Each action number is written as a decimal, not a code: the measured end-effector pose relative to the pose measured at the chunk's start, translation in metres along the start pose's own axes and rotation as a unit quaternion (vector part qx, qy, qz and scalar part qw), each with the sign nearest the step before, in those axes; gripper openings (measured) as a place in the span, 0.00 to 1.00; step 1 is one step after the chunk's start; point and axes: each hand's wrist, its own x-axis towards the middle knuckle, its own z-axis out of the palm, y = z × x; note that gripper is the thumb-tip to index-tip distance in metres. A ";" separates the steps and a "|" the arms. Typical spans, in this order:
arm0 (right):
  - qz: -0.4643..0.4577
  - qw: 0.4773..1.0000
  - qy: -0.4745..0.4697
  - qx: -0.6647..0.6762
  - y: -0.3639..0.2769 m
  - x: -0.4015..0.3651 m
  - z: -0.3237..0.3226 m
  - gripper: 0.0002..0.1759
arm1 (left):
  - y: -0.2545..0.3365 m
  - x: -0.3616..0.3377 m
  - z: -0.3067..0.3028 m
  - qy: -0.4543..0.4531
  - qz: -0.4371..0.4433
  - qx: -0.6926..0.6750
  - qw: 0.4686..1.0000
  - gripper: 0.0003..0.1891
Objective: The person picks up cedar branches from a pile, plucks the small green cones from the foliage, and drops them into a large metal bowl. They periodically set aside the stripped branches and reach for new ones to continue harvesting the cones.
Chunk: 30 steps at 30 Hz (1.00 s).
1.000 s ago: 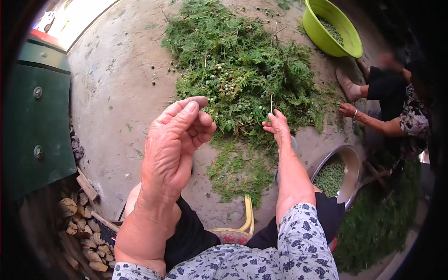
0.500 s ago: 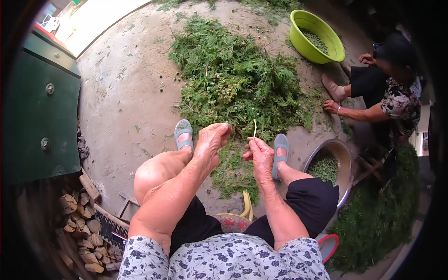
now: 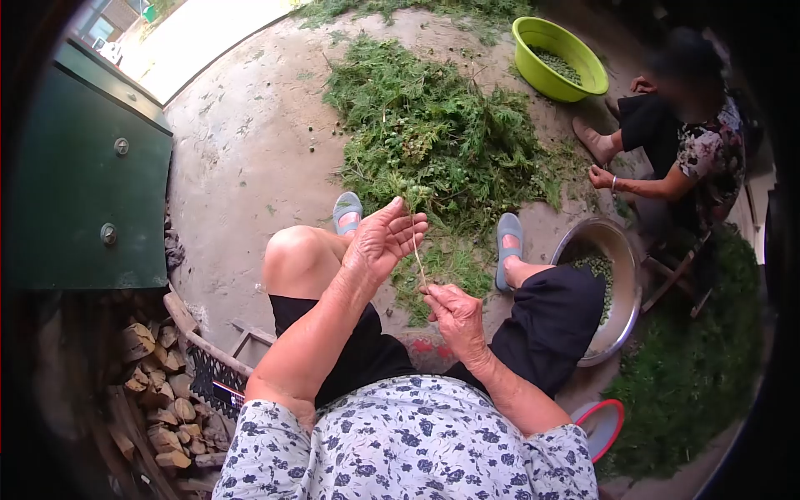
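A thin pale twig (image 3: pixel 418 260) rises from my right hand (image 3: pixel 458 317), whose thumb and fingers are pinched round its lower end. Its upper part passes across the fingers of my left hand (image 3: pixel 382 243). Those fingers are loosely stretched and parted from the thumb; the twig touches or runs just in front of them. By the left thumb tip is a green sprig (image 3: pixel 403 190), hard to separate from the foliage behind. A large heap of green cut branches (image 3: pixel 442 125) with small round fruits lies on the ground beyond my feet.
A steel basin (image 3: pixel 627 304) of green fruits stands by my right knee. Farther off is a lime-green tub (image 3: pixel 557 83) with more. Another person (image 3: pixel 708 158) sits at the right. A green cabinet (image 3: pixel 83 183) and stacked firewood (image 3: pixel 162 392) are at the left.
My right hand has come down and in, with a longer stretch of twig showing. The left fingers have loosened from a pinch. The view has shifted slightly, and the other person's near hand has lifted a little.
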 end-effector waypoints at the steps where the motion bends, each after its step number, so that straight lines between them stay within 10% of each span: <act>1: -0.062 0.997 0.009 -0.042 0.012 -0.004 0.001 0.10 | -0.002 -0.010 0.002 -0.019 0.027 -0.013 0.999 0.09; 12: -0.191 0.949 -0.082 -0.235 0.002 -0.031 -0.016 0.13 | -0.026 -0.077 -0.003 -0.068 0.173 0.083 0.979 0.08; 14: -0.031 0.995 0.025 -0.094 -0.016 -0.024 -0.028 0.12 | -0.033 -0.084 -0.002 -0.071 0.178 0.096 0.977 0.08; 17: -0.071 0.986 0.147 0.024 -0.042 -0.007 -0.034 0.09 | -0.046 -0.097 0.003 -0.044 0.169 0.141 0.974 0.05; 30: 0.001 0.972 0.150 0.182 -0.012 0.014 -0.015 0.09 | -0.072 -0.088 -0.008 -0.039 0.120 0.170 0.977 0.04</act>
